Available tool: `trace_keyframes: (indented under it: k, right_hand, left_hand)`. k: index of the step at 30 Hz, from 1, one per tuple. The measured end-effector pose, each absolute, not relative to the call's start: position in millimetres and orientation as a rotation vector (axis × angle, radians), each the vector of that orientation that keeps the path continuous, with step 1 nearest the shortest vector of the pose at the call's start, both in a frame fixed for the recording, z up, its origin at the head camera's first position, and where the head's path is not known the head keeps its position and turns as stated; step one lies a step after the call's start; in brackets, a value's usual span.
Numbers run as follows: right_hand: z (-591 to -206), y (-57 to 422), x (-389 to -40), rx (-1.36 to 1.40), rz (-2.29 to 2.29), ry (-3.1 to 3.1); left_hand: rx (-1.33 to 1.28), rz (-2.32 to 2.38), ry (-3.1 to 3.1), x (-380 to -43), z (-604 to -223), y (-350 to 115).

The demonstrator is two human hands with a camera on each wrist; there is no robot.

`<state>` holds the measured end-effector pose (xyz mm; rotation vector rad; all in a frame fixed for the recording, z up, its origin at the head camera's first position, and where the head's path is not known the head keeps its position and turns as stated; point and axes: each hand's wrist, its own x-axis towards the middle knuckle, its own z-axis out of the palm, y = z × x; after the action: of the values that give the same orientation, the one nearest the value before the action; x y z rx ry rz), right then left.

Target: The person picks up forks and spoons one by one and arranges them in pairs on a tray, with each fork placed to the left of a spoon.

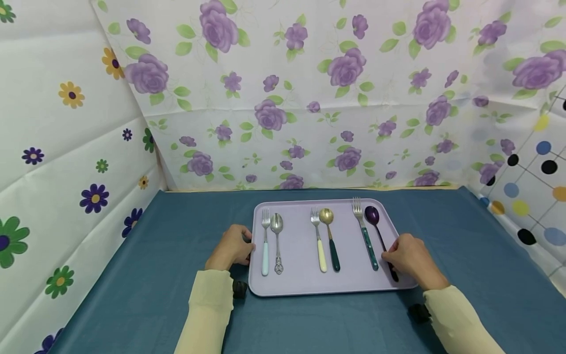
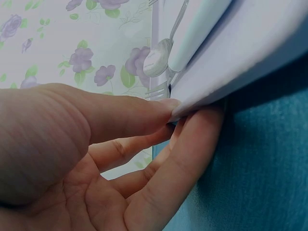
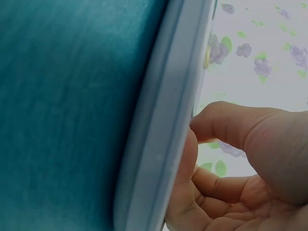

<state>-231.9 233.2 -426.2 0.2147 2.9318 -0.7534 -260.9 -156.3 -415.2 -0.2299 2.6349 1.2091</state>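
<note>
A pale lilac tray (image 1: 296, 286) holds three fork-and-spoon pairs. My left hand (image 1: 232, 247) pinches its left rim, thumb above and fingers beneath, as the left wrist view shows. Over the right side, my right hand (image 1: 409, 258) has thumb and fingertips together at the dark handle of a purple spoon (image 1: 372, 215); the rim hides the contact in the right wrist view. Beside that spoon lies a green-handled fork (image 1: 368, 243). In the middle are a cream-handled fork (image 1: 321, 255) and a gold spoon (image 1: 326, 216). Nearest my left hand lie a light-blue-handled fork (image 1: 265, 258) and a silver spoon (image 1: 276, 223).
The tray lies on a blue cloth-covered table (image 1: 185, 221). Behind it hangs a floral sheet (image 1: 274, 147). Patterned sheets also stand at left, with daisies (image 1: 94, 198), and at right, with coloured dots (image 1: 549, 167).
</note>
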Motion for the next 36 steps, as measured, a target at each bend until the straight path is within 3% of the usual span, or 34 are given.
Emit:
trace_keyframes:
  k: [36]
  right_hand:
    - [-429.3,229.6,-248.4,0.216,-0.786,2.953]
  left_hand:
    - [-0.229,1.191,2.646,-260.9,-415.3,-156.5]
